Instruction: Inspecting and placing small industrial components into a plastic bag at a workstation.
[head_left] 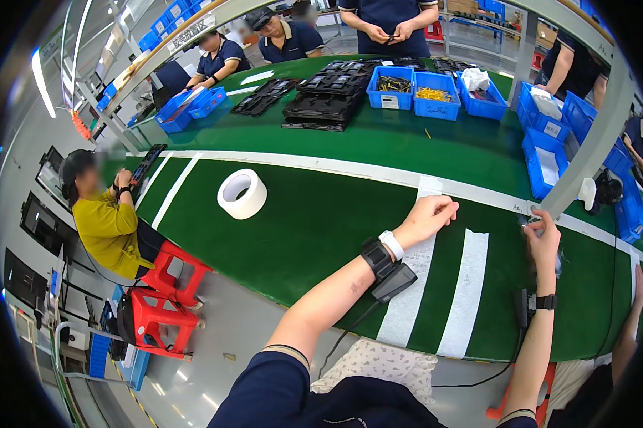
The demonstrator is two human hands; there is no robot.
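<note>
My left hand [430,220] hovers over the upper end of a white tape strip [407,307] stuck to the green tabletop [321,228]. Its fingers are curled in, and whatever they may hold is hidden. Farther right, my right hand [544,242] is raised by the white dividing line, fingers bent together in a pinch. Something small, greyish and partly see-through shows at its fingertips, too blurred to name. A second, shorter white strip [465,292] lies between my hands. To the left, a big roll of white tape [244,203] rests on the table.
Blue bins [435,107] with small parts and stacked black plastic trays [325,100] stand across the table. A metal post [585,143] rises beyond my right hand. Cables trail from both wrists. Red stools [161,317] stand at left; several people work around the table.
</note>
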